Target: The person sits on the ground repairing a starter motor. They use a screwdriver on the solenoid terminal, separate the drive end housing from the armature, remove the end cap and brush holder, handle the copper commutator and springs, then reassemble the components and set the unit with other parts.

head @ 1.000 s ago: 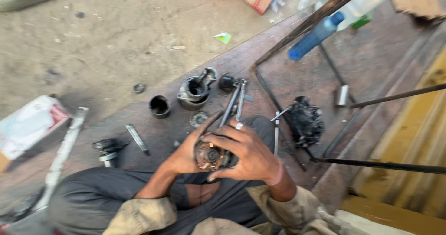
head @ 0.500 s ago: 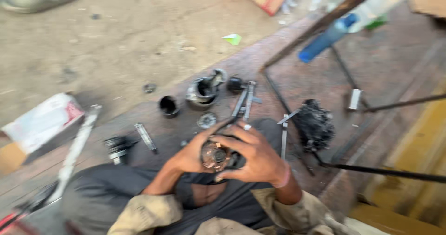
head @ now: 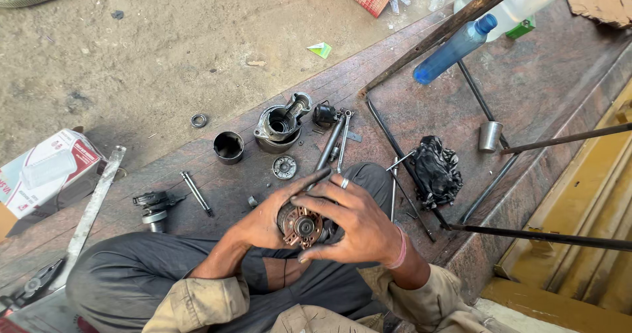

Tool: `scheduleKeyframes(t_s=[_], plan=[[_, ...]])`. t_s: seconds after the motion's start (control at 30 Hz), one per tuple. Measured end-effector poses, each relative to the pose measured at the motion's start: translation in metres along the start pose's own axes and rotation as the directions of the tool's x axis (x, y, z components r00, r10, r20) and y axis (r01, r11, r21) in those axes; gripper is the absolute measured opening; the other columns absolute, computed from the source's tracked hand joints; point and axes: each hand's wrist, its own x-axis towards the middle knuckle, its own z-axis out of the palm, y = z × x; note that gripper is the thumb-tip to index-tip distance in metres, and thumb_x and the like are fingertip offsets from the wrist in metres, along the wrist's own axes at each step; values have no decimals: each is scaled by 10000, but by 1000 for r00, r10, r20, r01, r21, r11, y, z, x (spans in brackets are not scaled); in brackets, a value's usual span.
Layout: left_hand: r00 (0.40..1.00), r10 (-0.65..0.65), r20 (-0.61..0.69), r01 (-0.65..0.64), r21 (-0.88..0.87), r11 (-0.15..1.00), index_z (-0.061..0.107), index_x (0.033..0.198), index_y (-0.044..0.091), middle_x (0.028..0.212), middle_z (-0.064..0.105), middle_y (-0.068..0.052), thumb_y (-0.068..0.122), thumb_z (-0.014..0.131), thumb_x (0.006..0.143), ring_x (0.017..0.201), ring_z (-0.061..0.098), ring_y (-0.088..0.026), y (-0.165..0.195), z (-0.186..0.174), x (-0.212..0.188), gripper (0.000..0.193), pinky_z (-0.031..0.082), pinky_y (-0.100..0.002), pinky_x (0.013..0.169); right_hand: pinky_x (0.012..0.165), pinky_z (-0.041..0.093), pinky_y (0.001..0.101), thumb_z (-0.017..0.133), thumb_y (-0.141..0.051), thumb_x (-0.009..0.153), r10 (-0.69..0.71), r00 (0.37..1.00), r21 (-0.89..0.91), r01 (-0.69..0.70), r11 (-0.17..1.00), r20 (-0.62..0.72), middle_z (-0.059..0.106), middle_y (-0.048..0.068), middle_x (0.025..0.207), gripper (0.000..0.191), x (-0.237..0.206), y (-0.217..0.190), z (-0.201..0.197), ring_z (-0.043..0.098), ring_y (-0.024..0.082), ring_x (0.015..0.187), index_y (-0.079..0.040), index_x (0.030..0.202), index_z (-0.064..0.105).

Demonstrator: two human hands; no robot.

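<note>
Head view, a person seated cross-legged at a stone ledge. Both hands meet over the lap around a round, copper-coloured motor end plate [head: 299, 226], its face turned up toward the eye. The left hand [head: 263, 220] cups it from 9 o'clock, fingers closed under and behind the part, apparently to steady it. The right hand [head: 349, 218], a ring on one finger, closes over it from 3 o'clock with fingertips set on the rim, as if to turn or seat it. Neither hand is open.

Just beyond the hands, at 12 o'clock, lie a small toothed disc [head: 284, 167] and two long spanners [head: 332, 147], laid side by side within easy reach. At 10 o'clock rest a thin bolt [head: 196, 193] and a small dark geared assembly [head: 154, 206], and further out a black cylindrical sleeve [head: 228, 147] stands open end up. Beside it, at 12 o'clock, sits the grey cast motor housing [head: 282, 124], mouth upward, so loose pieces stay inside. A greasy black rag [head: 436, 170] lies at 2 o'clock, bunched among thin steel rods.

Further still, a metal cup [head: 490, 136] stands at 2 o'clock, a blue plastic bottle [head: 454, 49] lies tilted at 1 o'clock, and a white and red carton [head: 46, 174] sits at 9 o'clock on the sandy ground.
</note>
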Motion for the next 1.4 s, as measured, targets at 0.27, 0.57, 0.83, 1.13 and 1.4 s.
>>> scheduleKeyframes(t_s=[0.27,0.57,0.83,1.13,1.4], plan=[[998,54,-31,-56,-60,997,393,1590,-36,1580,540,-159,148,899,651,1429,549,-216,-7,8,-2,1082,429,-358,1220,1013,497,471,919,-517,690,3,1000,-40,-3,999,-7,659,139,1164,783,-2,-10,-5,626,366,1117,-77,1295,688],[1000,-8,-21,7,-26,1000,437,1548,-38,1461,615,-161,103,887,627,1333,598,-212,-13,13,-2,1034,464,-345,1151,968,508,455,925,-505,701,43,999,-51,-42,998,31,650,130,1143,785,-3,-13,-7,615,336,1062,-67,1305,683],[979,-35,-201,65,141,988,528,1546,41,1118,713,-86,-3,815,576,1059,693,-168,-5,-4,-6,1013,579,-327,1006,907,550,417,721,-529,878,238,915,364,-111,925,-325,644,140,1182,616,-39,31,-16,635,258,1061,-58,1267,644],[822,19,-569,-20,4,1000,496,1529,44,1262,612,-39,-70,916,608,1182,588,-139,14,-30,-8,1019,503,-275,1023,700,528,344,689,-252,989,740,387,830,-161,-533,550,652,66,919,168,-73,83,106,646,206,809,-85,987,672],[873,182,-452,-94,209,973,435,1580,18,1563,525,-119,236,990,660,1420,532,-208,9,-31,-17,1097,417,-351,1242,822,577,414,513,-29,1005,635,616,869,-184,-460,467,706,150,1030,242,-56,66,155,708,289,937,38,1200,639]])
